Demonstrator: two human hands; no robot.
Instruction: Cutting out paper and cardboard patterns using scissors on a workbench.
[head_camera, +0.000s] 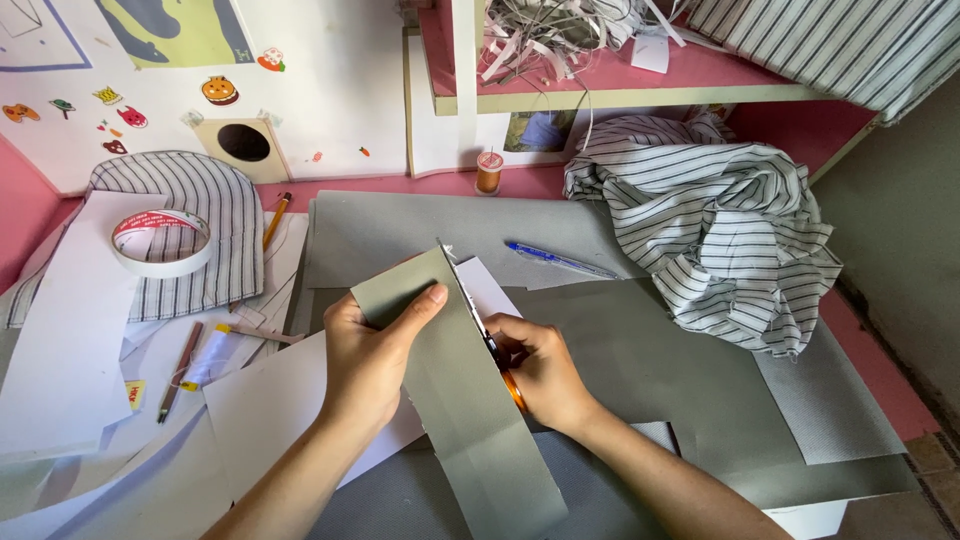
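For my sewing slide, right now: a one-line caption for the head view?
Left hand holds grey strip while right hand cuts it with orange-handled scissors.

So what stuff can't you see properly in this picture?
Head view only:
- Scissors: just an orange handle and a dark bit show; the right hand and the grey sheet hide the blades.
- Left hand: its fingers behind the grey sheet are hidden.
- Striped cloth: bunched up, so its shape is unclear.
- Stickers on the wall: too small to tell.
- Shelf top: cut off by the frame's upper edge.
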